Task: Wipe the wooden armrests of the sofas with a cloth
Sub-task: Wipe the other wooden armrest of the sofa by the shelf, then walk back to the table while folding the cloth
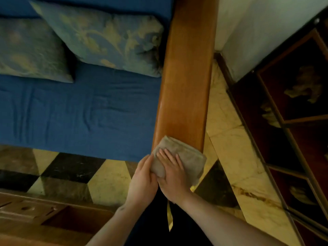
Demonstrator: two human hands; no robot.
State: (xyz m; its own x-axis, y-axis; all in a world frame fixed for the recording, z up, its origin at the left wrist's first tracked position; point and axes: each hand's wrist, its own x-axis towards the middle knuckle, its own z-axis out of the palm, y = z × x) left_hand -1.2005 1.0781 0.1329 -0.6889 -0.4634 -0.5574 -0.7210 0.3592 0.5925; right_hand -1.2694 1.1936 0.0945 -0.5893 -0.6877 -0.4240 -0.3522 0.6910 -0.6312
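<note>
A long polished wooden armrest (188,73) runs from the top of the view down to my hands, along the right side of a blue sofa seat (79,110). A folded beige cloth (186,153) lies over the armrest's near end. My right hand (172,173) lies flat on top of the cloth, fingers spread and pointing away from me. My left hand (143,180) grips the cloth's left edge, touching the right hand.
Two blue cushions with a gold leaf pattern (106,36) lean at the back of the seat. A dark cabinet with glass panels (292,110) stands to the right across a strip of tiled floor (229,139). A carved wooden table (44,215) sits at bottom left.
</note>
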